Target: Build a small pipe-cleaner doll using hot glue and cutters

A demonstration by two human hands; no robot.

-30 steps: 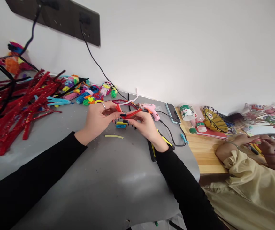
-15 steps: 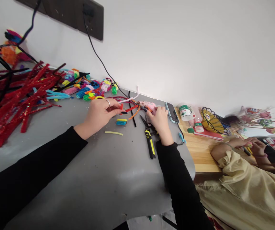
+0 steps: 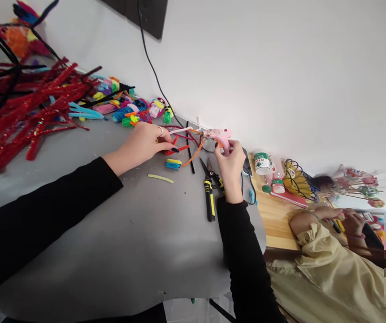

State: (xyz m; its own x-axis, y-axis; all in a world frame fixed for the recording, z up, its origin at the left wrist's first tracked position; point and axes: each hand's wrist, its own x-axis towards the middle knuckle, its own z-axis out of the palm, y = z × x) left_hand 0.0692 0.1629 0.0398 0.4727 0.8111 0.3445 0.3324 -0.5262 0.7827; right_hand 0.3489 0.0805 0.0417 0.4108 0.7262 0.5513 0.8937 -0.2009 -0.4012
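My left hand (image 3: pixel 147 142) is closed in a pinch on a short, bent red pipe cleaner (image 3: pixel 181 149), and its ends stick out past the fingertips. My right hand (image 3: pixel 230 165) grips the handle of a pink glue gun (image 3: pixel 215 133), whose nozzle points left toward the left hand. Between and behind the hands lie orange (image 3: pixel 196 154) and dark red pipe cleaners. Below the left fingertips sits a small blue and yellow pipe-cleaner bundle (image 3: pixel 173 164). Black and yellow pliers (image 3: pixel 209 197) lie beside my right wrist, partly hidden by it.
A heap of red tinsel pipe cleaners (image 3: pixel 41 107) covers the grey table's (image 3: pixel 139 251) left side. Several small colourful figures line the wall. Bottles (image 3: pixel 277 176) and a red book (image 3: pixel 290 198) stand right, where a co-worker's hands (image 3: pixel 350 222) are busy. A black cable (image 3: pixel 150 67) hangs down.
My right hand has taken the glue gun by its handle and raised it slightly. The left hand still pinches the red pipe cleaner. The whole view has shifted a little.
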